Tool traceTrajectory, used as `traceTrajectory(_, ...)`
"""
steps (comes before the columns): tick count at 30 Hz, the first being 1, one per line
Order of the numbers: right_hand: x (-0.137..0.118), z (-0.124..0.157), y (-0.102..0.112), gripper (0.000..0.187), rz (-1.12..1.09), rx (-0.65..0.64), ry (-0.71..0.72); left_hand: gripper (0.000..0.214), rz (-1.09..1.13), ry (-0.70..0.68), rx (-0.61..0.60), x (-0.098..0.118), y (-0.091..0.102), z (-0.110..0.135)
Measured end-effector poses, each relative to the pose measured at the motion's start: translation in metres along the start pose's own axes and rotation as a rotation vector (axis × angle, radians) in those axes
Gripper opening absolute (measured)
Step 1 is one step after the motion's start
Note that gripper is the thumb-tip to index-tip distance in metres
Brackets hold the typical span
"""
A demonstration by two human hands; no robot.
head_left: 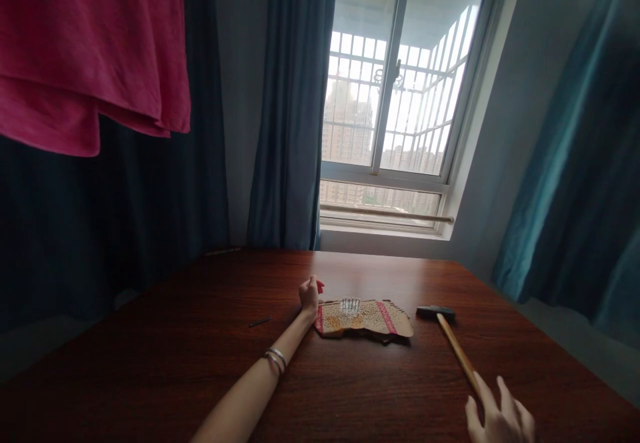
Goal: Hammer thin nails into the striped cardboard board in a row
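Note:
My left hand point(310, 294) reaches out across the wooden table point(200, 363), closed in a loose fist at the left end of a flat cardboard piece point(365, 318). Red nails show; what it grips, if anything, is hidden. Several nails point(351, 305) stand in a row in the cardboard. My right hand point(500, 416) is at the bottom right with fingers spread, touching the end of the wooden handle of a hammer point(453, 339). The hammer's black head point(435, 311) lies on the table right of the cardboard.
A loose nail point(260, 321) lies on the table to the left of my left arm. A window point(395, 96) with blue curtains point(290, 109) is behind the table. A pink cloth point(90, 49) hangs at the top left.

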State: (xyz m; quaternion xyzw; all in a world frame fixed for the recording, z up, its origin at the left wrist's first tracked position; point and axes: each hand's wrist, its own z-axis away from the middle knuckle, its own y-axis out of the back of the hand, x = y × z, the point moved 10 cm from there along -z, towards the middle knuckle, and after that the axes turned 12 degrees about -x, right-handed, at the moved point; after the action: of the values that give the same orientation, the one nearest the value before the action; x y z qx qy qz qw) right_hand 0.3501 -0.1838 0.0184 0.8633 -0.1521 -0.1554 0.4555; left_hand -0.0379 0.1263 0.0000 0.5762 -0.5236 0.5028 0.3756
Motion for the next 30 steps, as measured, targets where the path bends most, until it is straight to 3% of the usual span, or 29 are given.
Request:
traceTrajectory(2, -0.031, -0.013, 0.008, 0.043, -0.057, 0.013, 0.101, 0.039, -0.003, 0.000, -0.002, -0.001, 0.000, 0.000)
traceTrajectory(5, -0.084, -0.043, 0.003, 0.040, -0.219, -0.152, 0.200, 0.036, -0.014, 0.008, -0.009, -0.002, -0.001, 0.000)
traceTrajectory(7, -0.127, -0.062, -0.005, 0.037, -0.352, -0.303, 0.308, 0.036, -0.022, 0.006, -0.011, -0.003, -0.001, 0.000)
traceTrajectory(9, -0.163, -0.080, -0.012, 0.033, -0.388, -0.343, 0.367, 0.035, -0.025, -0.001, -0.017, -0.004, -0.001, 0.000)
traceTrajectory(13, -0.204, -0.106, -0.047, 0.030, -0.412, -0.394, 0.377, 0.035, -0.017, -0.023, -0.038, -0.006, -0.003, 0.000)
traceTrajectory(19, -0.219, -0.102, -0.088, 0.030, -0.433, -0.436, 0.434, 0.034, -0.019, -0.018, -0.044, -0.006, -0.003, 0.000)
traceTrajectory(25, -0.217, -0.091, -0.092, 0.032, -0.445, -0.448, 0.458, 0.034, -0.034, -0.053, -0.080, 0.008, -0.006, 0.005)
traceTrajectory(30, -0.216, -0.090, -0.089, 0.032, -0.472, -0.450, 0.458, 0.032, -0.124, -0.031, -0.255, 0.038, -0.014, 0.004)
